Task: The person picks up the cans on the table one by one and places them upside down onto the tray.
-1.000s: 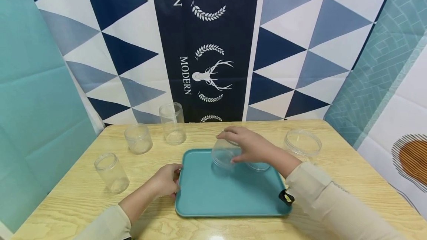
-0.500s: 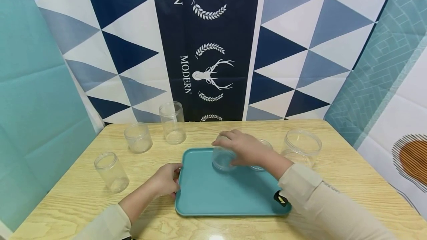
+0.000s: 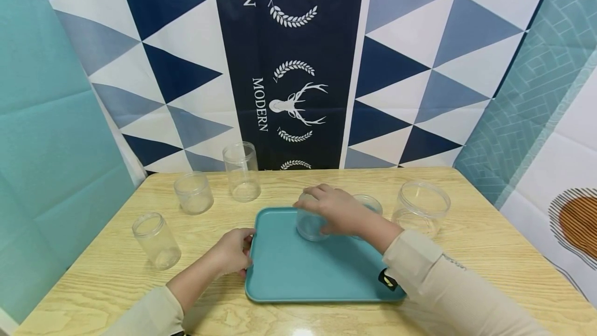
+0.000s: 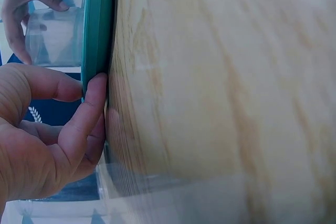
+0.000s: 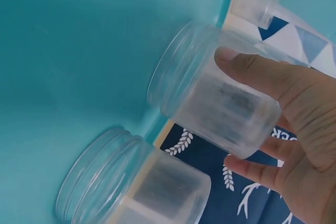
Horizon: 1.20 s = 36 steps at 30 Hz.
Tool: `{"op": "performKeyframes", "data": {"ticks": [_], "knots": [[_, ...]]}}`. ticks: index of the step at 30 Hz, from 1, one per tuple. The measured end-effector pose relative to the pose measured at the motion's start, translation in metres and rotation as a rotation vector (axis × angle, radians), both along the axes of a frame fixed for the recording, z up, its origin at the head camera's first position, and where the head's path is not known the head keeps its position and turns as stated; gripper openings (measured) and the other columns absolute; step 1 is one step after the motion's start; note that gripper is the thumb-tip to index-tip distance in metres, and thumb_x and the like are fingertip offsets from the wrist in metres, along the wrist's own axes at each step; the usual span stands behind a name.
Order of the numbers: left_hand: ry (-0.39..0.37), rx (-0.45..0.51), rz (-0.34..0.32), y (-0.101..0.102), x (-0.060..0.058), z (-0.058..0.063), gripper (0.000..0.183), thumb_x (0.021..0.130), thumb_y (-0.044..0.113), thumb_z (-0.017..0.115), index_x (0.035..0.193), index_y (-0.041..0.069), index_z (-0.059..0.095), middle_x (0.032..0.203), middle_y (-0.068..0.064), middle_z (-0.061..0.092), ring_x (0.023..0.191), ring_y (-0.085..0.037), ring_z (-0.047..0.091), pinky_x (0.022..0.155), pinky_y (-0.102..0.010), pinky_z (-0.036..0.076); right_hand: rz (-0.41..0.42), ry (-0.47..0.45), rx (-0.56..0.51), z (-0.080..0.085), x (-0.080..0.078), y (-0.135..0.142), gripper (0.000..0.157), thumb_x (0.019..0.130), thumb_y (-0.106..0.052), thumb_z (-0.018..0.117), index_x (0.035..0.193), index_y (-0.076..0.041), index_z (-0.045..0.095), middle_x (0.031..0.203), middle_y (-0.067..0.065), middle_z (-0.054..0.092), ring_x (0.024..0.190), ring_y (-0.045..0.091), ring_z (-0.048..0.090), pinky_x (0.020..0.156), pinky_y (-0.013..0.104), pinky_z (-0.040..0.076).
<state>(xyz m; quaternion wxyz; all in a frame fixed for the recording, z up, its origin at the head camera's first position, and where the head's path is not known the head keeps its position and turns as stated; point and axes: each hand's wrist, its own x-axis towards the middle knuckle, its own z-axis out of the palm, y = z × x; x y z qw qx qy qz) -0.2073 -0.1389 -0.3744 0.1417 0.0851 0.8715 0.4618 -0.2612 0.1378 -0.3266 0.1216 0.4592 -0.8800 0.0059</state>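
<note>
My right hand grips a clear plastic jar at the back of the teal tray. In the right wrist view the jar has its threaded mouth down against the tray, thumb on one side and fingers on the other. A second clear jar, also mouth down, stands beside it at the tray's back right, partly behind my right hand in the head view. My left hand pinches the tray's left edge; in the left wrist view its fingertips lie at the rim.
On the wooden table, left of the tray, stand a narrow jar, a short jar and a tall jar, all clear. A wide clear jar stands to the right. Patterned cloth hangs behind the table.
The jar in my right hand, tilted and blurred a second ago, now stands straight on the tray. My right hand has shifted slightly left; the left hand has stayed at the tray edge.
</note>
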Motion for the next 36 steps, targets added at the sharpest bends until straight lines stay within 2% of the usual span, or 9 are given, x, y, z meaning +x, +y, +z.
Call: {"op": "performKeyframes", "data": {"ticks": [7, 23, 33, 36], "knots": [[0.004, 0.001, 0.005, -0.0001, 0.0005, 0.0002, 0.074, 0.072, -0.024, 0.059, 0.142, -0.012, 0.038, 0.108, -0.016, 0.049, 0.059, -0.017, 0.049, 0.049, -0.034, 0.056, -0.031, 0.024, 0.044, -0.0009, 0.0022, -0.0035, 0.081, 0.065, -0.02, 0.092, 0.136, -0.024, 0.055, 0.138, 0.011, 0.053, 0.125, 0.034, 0.049, 0.089, 0.053, 0.051], [-0.01, 0.005, 0.017, 0.0005, 0.0017, 0.0017, 0.074, 0.073, -0.024, 0.058, 0.143, -0.011, 0.038, 0.11, -0.016, 0.048, 0.059, -0.017, 0.047, 0.049, -0.034, 0.056, -0.058, 0.029, 0.048, -0.0006, 0.0048, -0.0015, 0.083, 0.066, -0.021, 0.092, 0.139, -0.025, 0.054, 0.141, 0.013, 0.05, 0.128, 0.035, 0.046, 0.092, 0.054, 0.05], [0.012, -0.018, 0.013, 0.0003, 0.0032, 0.0026, 0.071, 0.074, -0.023, 0.06, 0.141, -0.011, 0.04, 0.108, -0.016, 0.051, 0.061, -0.018, 0.05, 0.049, -0.033, 0.056, -0.066, 0.025, 0.043, 0.0014, 0.0061, -0.0008, 0.086, 0.066, -0.023, 0.092, 0.141, -0.026, 0.052, 0.144, 0.014, 0.047, 0.13, 0.036, 0.045, 0.096, 0.055, 0.047], [0.051, -0.039, 0.011, -0.0008, 0.0036, 0.003, 0.069, 0.073, -0.022, 0.063, 0.139, -0.012, 0.043, 0.106, -0.015, 0.052, 0.066, -0.018, 0.051, 0.051, -0.032, 0.055, -0.063, 0.035, 0.031, 0.0021, 0.0072, -0.0005, 0.086, 0.065, -0.025, 0.092, 0.141, -0.025, 0.052, 0.144, 0.014, 0.047, 0.13, 0.035, 0.046, 0.098, 0.054, 0.046]]}}
